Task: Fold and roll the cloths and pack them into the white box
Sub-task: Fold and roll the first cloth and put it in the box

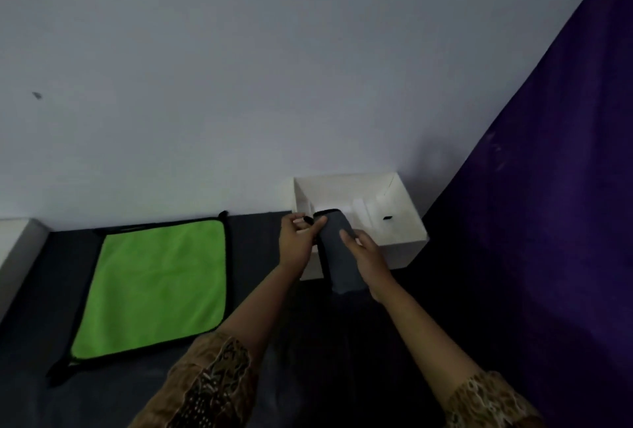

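I grip the rolled dark grey cloth [339, 249] with both hands' fingers [346, 234], keeping it tight above the open white cardboard box [400, 249].

Nothing readable here tbh: no text, labels, brand names or numbers on the white box [404, 246], the cloths or the wall.

Both hands grip a rolled grey cloth [339, 249] over the white box [404, 246] near edge; left hand [297, 239] at 9 o'clock, right hand [368, 253] at 3; green cloth [154, 287] flat, well apart at 9.
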The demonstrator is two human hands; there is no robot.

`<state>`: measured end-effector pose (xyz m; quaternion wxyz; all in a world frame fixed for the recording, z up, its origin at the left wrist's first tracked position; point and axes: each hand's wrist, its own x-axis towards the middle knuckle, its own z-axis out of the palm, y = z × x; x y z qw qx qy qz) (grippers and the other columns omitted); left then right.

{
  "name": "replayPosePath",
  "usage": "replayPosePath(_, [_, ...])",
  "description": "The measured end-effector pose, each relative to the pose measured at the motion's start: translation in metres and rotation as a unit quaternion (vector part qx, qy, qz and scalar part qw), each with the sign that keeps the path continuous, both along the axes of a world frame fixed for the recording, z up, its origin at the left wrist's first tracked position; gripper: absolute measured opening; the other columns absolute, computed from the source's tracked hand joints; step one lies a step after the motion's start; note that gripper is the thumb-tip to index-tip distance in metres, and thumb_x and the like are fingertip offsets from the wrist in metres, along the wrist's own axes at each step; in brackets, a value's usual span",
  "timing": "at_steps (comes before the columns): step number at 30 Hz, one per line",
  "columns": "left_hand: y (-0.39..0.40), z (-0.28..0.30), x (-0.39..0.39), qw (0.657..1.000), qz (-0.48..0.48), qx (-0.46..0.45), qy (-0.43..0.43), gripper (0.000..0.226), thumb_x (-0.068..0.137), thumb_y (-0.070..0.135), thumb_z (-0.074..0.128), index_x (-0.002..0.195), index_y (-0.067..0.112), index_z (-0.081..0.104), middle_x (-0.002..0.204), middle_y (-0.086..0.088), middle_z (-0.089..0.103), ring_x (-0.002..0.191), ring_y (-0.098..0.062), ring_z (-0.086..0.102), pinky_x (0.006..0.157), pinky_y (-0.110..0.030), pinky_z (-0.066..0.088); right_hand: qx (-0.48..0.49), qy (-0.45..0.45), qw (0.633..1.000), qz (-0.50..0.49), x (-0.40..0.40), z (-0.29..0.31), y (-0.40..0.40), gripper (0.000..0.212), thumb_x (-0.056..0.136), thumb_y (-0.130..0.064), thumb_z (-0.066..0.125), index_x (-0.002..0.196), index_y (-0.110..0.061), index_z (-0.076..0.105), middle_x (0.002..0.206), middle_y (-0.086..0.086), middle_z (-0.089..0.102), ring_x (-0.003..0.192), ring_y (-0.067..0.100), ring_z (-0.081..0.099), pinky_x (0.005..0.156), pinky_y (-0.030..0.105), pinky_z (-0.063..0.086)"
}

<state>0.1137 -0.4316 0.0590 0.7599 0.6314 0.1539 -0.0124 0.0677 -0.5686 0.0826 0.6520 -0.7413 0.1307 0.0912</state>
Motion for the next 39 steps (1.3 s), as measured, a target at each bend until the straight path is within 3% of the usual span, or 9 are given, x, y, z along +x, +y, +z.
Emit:
replayPosePath(3, [-0.038, 0.004, 0.027, 0.996, -0.05, -0.052, 0.049, 0.057, 0.078, 0.024, 0.075, 0.119, 0.009, 0.038, 0.096, -0.007, 0.061, 0.092, -0.023, 0.064, 0.079, -0.034, 0.056, -0.008, -0.019, 1.0, -0.01, 0.033, 0.003, -0.035, 0.026, 0.095, -0.036, 0.052, 0.112, -0.018, 0.059, 0.106, -0.003, 0.064, 0.094, 0.007, 0.06, 0.073, 0.019, 0.046])
replayPosePath(7, [-0.075, 0.005, 0.064, 0.993, -0.073, -0.056, 0.078, 0.041, 0.084, 0.015, 0.069, 0.115, -0.005, 0.052, 0.102, -0.02, 0.061, 0.079, -0.025, 0.063, 0.059, -0.023, 0.056, -0.042, 0.0, 0.999, -0.016, 0.077, -0.004, -0.074, 0.027, 0.095, -0.037, 0.051, 0.112, -0.017, 0.06, 0.099, -0.009, 0.06, 0.084, -0.004, 0.053, 0.069, 0.015, 0.041])
replayPosePath(14, [-0.117, -0.025, 0.121, 0.99, -0.043, -0.036, 0.133, 0.026, 0.083, 0.001, 0.067, 0.102, 0.004, 0.05, 0.102, -0.022, 0.059, 0.089, -0.032, 0.06, 0.068, -0.036, 0.054, -0.101, 0.076, 0.992, -0.013, 0.132, -0.036, -0.113, 0.04, 0.098, -0.025, 0.05, 0.133, -0.007, 0.049, 0.132, 0.011, 0.055, 0.118, 0.025, 0.054, 0.092, 0.032, 0.044])
replayPosePath(17, [-0.13, -0.045, 0.134, 0.988, -0.05, -0.011, 0.148, 0.026, 0.082, 0.001, 0.067, 0.1, 0.005, 0.049, 0.102, -0.021, 0.058, 0.083, -0.031, 0.061, 0.067, -0.035, 0.054, -0.135, 0.071, 0.987, -0.049, 0.138, -0.052, -0.12, 0.045, 0.092, -0.007, 0.052, 0.134, -0.008, 0.036, 0.115, 0.017, 0.056, 0.086, 0.025, 0.058, 0.063, 0.019, 0.047])
replayPosePath(19, [-0.136, -0.061, 0.14, 0.985, -0.048, 0.015, 0.162, 0.029, 0.082, 0.003, 0.068, 0.104, 0.002, 0.05, 0.105, -0.024, 0.059, 0.081, -0.031, 0.062, 0.07, -0.041, 0.056, -0.186, 0.063, 0.98, -0.026, 0.142, -0.063, -0.124, 0.041, 0.087, 0.001, 0.05, 0.126, -0.01, 0.039, 0.1, 0.013, 0.057, 0.068, 0.017, 0.052, 0.047, 0.016, 0.041])
replayPosePath(22, [-0.141, -0.082, 0.145, 0.982, -0.039, 0.062, 0.174, 0.036, 0.081, 0.005, 0.07, 0.112, -0.002, 0.052, 0.113, -0.026, 0.062, 0.097, -0.04, 0.065, 0.085, -0.052, 0.056, -0.257, 0.058, 0.964, 0.028, 0.148, -0.077, -0.126, 0.04, 0.082, 0.008, 0.044, 0.114, -0.013, 0.058, 0.116, 0.013, 0.061, 0.092, 0.027, 0.059, 0.068, 0.028, 0.049])
replayPosePath(26, [-0.146, -0.096, 0.145, 0.977, -0.025, 0.137, 0.161, 0.035, 0.078, 0.009, 0.073, 0.108, 0.003, 0.056, 0.109, -0.019, 0.067, 0.101, -0.033, 0.065, 0.09, -0.043, 0.055, -0.323, 0.068, 0.942, 0.057, 0.149, -0.088, -0.123, 0.047, 0.081, 0.007, 0.045, 0.12, -0.015, 0.062, 0.124, 0.011, 0.06, 0.11, 0.029, 0.058, 0.081, 0.027, 0.048])
replayPosePath(33, [-0.147, -0.101, 0.151, 0.974, -0.058, 0.181, 0.124, 0.041, 0.075, 0.009, 0.076, 0.11, 0.003, 0.055, 0.108, -0.017, 0.066, 0.084, -0.018, 0.06, 0.07, -0.021, 0.048, -0.367, 0.076, 0.923, 0.083, 0.147, -0.09, -0.12, 0.048, 0.084, 0.0, 0.046, 0.129, -0.015, 0.058, 0.131, 0.015, 0.057, 0.118, 0.032, 0.055, 0.097, 0.035, 0.05])
replayPosePath(39, [-0.134, -0.089, 0.138, 0.965, -0.075, 0.234, 0.097, 0.039, 0.085, 0.022, 0.067, 0.115, 0.003, 0.052, 0.112, -0.016, 0.063, 0.099, -0.027, 0.061, 0.077, -0.029, 0.045, -0.403, 0.062, 0.911, 0.064, 0.139, -0.073, -0.113, 0.042, 0.087, -0.011, 0.048, 0.127, -0.018, 0.06, 0.13, 0.018, 0.056, 0.115, 0.034, 0.056, 0.096, 0.038, 0.05])
